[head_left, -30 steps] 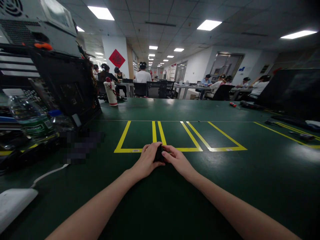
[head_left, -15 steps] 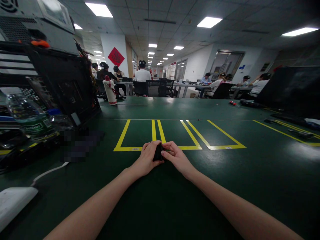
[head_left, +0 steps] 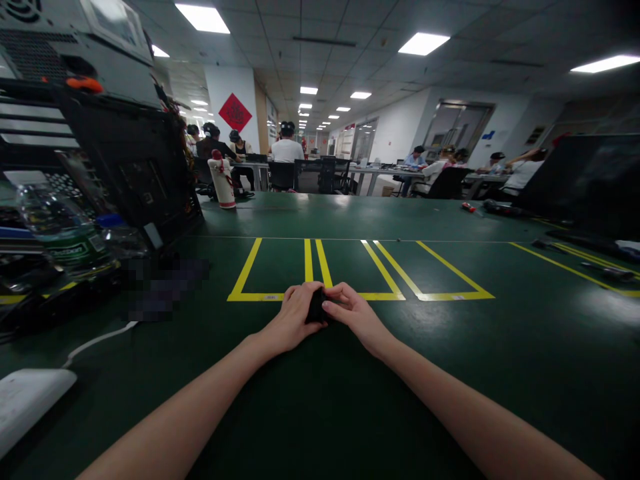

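Observation:
A small black block-like object [head_left: 317, 308], too dark for its kind to show, is held between my two hands at the middle of the green table [head_left: 320, 393]. My left hand [head_left: 296, 313] wraps round its left side, fingers over the top and thumb at the lower near edge. On the right side, my right hand [head_left: 353, 313] pinches it with thumb and fingertips. The far side of the object is hidden by the fingers. Just beyond the hands runs yellow tape [head_left: 270, 297] stuck to the table in open-backed box shapes.
At left stand an open computer case [head_left: 135, 180], a plastic bottle [head_left: 70, 233] and a white power strip [head_left: 35, 400] with a cable. A white cylinder [head_left: 223, 180] stands at the back. A dark monitor [head_left: 585, 180] is at right. Several people sit at farther tables.
The camera view has shifted very slightly. Both hands keep the same grip on the black object, with no clear movement.

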A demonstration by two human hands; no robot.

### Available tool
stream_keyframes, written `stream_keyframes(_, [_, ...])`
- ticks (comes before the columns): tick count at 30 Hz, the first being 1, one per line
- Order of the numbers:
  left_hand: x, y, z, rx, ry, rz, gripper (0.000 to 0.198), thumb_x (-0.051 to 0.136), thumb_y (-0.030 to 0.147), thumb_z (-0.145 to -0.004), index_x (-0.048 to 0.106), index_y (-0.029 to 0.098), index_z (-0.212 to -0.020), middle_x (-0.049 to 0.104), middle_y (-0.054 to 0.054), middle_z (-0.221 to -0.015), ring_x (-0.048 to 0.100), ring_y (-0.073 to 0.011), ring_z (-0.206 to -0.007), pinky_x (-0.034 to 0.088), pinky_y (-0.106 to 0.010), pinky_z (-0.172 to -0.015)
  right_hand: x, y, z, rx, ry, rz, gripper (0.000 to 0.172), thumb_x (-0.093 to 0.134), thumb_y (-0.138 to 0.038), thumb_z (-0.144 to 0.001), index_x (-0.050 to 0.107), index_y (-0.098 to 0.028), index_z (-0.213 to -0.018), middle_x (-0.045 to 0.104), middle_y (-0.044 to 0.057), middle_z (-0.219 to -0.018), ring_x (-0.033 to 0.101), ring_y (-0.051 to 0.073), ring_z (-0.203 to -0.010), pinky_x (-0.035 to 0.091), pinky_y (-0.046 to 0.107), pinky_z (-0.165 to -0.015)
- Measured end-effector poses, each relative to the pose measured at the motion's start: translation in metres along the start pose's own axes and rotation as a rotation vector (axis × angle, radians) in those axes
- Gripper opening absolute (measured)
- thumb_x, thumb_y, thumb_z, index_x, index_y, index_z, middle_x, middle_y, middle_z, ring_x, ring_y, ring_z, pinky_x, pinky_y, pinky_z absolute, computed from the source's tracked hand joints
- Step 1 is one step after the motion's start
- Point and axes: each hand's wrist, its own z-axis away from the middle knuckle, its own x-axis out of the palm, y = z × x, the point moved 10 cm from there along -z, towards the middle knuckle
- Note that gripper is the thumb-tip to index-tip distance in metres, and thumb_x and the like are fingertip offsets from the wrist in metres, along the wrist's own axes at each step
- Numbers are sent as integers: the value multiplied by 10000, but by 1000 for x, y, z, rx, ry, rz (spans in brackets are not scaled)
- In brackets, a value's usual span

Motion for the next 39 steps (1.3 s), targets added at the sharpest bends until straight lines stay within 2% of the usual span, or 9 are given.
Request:
stream_keyframes(5, [-1,3,0,8,9,2,570,602,175,-674,287,242,-1145,413,-42,-1130,392,-225,-1056,283,-418,-925,1,0,-1,-3,-25,85,251,507,-322,-750,505,-210,-974,523,27,-991,487,167,-956,368,368,-869])
stream_keyframes(10, [-2,3,1,-8,1,20,555,592,159,-678,293,246,-1137,410,-32,-1127,385,-220,-1051,293,-410,-923,8,-1,0,28,-124,-69,274,599,-263,-680,476,-219,-920,518,15,-994,513,159,-939,395,357,-844])
stream_keyframes(15, [-1,4,1,-10,0,19,563,593,168,-679,285,249,-1143,407,-36,-1129,383,-232,-1054,296,-425,-919,3,1,-1,10,-44,-56,224,561,-321,-710,487,-218,-895,536,14,-944,525,152,-892,405,349,-817])
stream_keyframes(20, [-1,3,1,-11,-3,17,569,594,173,-682,283,248,-1152,396,-40,-1152,371,-234,-1072,297,-426,-926,0,7,-2,52,-23,18,278,537,-349,-722,506,-210,-961,528,35,-1007,493,176,-961,380,375,-853])
stream_keyframes(24, [-1,3,2,-16,-3,25,560,590,169,-683,289,255,-1147,397,-37,-1153,365,-238,-1085,306,-429,-918,4,2,-1,50,-83,4,250,549,-315,-716,506,-215,-942,529,26,-1000,495,170,-966,369,379,-870])
stream_keyframes(28, [-1,1,2,-20,5,20,550,592,177,-683,295,250,-1140,406,-39,-1145,374,-236,-1070,310,-426,-914,10,0,2,60,-145,-114,329,613,-234,-663,461,-246,-955,522,8,-975,520,157,-931,405,359,-831])
stream_keyframes(33, [-1,3,2,0,16,-3,575,602,176,-678,280,241,-1150,406,-41,-1141,374,-230,-1067,290,-423,-934,4,1,0,19,-54,-70,228,573,-300,-700,492,-224,-899,535,14,-931,520,162,-913,407,351,-811])
stream_keyframes(39, [-1,2,2,-19,0,14,571,593,179,-683,279,257,-1154,398,-44,-1157,365,-247,-1092,296,-451,-922,0,7,-3,40,-16,26,296,558,-337,-707,512,-217,-974,538,32,-998,497,172,-956,365,375,-865])
